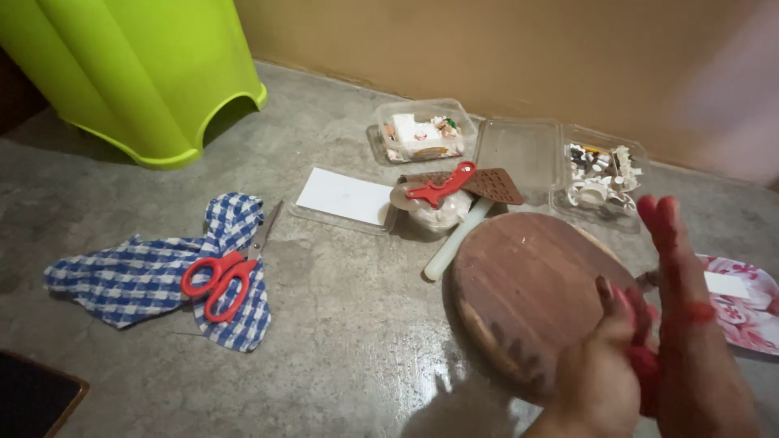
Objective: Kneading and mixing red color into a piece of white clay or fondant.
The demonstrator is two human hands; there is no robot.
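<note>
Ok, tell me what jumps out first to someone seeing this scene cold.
The eye goes to the two hands at lower right, left hand and right hand, pressed together and smeared bright red, just over the round wooden board. Next come the red-handled scissors lying on a blue checked cloth at left, and the lime green plastic tub upturned at top left.

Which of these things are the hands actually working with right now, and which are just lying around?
In hand:
left hand
right hand
red material between them
round wooden board

Lying about:
red scissors
checked cloth
spatula
clear boxes
green stool
</note>
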